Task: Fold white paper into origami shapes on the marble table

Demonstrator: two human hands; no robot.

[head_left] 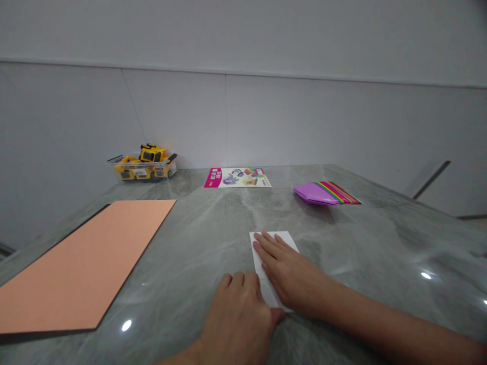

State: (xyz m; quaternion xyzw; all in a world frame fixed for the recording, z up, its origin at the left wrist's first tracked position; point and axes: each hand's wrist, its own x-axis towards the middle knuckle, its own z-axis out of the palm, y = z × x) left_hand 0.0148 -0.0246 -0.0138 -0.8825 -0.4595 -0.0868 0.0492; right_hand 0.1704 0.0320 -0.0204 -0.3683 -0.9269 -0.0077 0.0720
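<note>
A narrow piece of white paper lies on the table in front of me, its far end pointing away. My right hand rests flat on top of it with the fingers stretched out, covering much of its right side. At the paper's near left edge is my left hand, its fingers curled and its thumb reaching across the bottom edge. The left fingertips are tucked out of sight, and the hand appears closed on the paper's edge.
On the left lies a large orange sheet. Toward the wall stand a clear plastic tub holding yellow toy trucks and a printed picture sheet. Purple folded paper beside fanned coloured sheets sits at the right on the grey marbled table.
</note>
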